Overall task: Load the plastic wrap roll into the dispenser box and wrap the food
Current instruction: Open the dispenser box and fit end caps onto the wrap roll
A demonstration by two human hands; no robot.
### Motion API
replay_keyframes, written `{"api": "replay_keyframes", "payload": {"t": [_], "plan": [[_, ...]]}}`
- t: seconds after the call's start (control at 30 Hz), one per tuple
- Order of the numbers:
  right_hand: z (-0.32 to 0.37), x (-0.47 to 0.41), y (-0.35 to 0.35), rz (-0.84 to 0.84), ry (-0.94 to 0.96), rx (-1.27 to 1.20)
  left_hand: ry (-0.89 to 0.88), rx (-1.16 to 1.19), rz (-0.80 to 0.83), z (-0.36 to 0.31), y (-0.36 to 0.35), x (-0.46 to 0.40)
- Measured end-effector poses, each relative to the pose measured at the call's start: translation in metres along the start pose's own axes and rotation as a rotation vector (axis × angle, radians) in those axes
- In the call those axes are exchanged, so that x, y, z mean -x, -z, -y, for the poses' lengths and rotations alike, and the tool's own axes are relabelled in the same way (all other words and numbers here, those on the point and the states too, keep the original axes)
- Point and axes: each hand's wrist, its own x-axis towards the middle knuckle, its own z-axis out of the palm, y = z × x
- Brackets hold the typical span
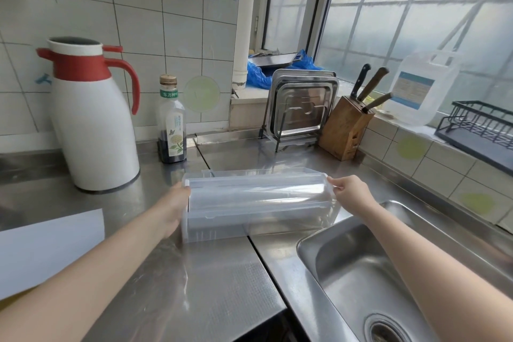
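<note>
A clear plastic dispenser box (222,226) stands on the steel counter, its lid open toward the back. The plastic wrap roll (258,197) lies lengthwise in the top of the box. My left hand (173,209) presses against the box's left end, its fingers partly hidden behind the plastic. My right hand (351,193) pinches the right end of the box at roll height. No food is in view.
A white and red thermos jug (94,125) and a dark sauce bottle (171,122) stand at the back left. Steel trays (301,108) and a knife block (347,128) are behind the box. The sink (361,266) opens at right. White paper (47,247) lies at left.
</note>
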Motion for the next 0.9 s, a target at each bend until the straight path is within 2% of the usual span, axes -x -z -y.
{"api": "replay_keyframes", "payload": {"t": [0.1,0.27,0.53,0.8,0.9], "plan": [[0.001,-0.003,-0.004,-0.002,0.020,0.044,-0.027,-0.126,-0.018,0.010,0.009,-0.008],[0.003,-0.003,-0.010,-0.008,0.003,0.007,-0.014,-0.115,-0.028,0.012,0.012,-0.013],[0.002,0.000,-0.010,-0.016,-0.013,-0.027,-0.087,-0.288,-0.121,0.010,-0.002,-0.006],[0.002,0.010,-0.010,-0.019,-0.011,-0.024,-0.084,-0.253,-0.126,0.005,0.002,-0.022],[0.004,0.015,-0.009,-0.002,-0.015,-0.009,-0.068,-0.158,-0.084,0.002,0.007,-0.028]]}}
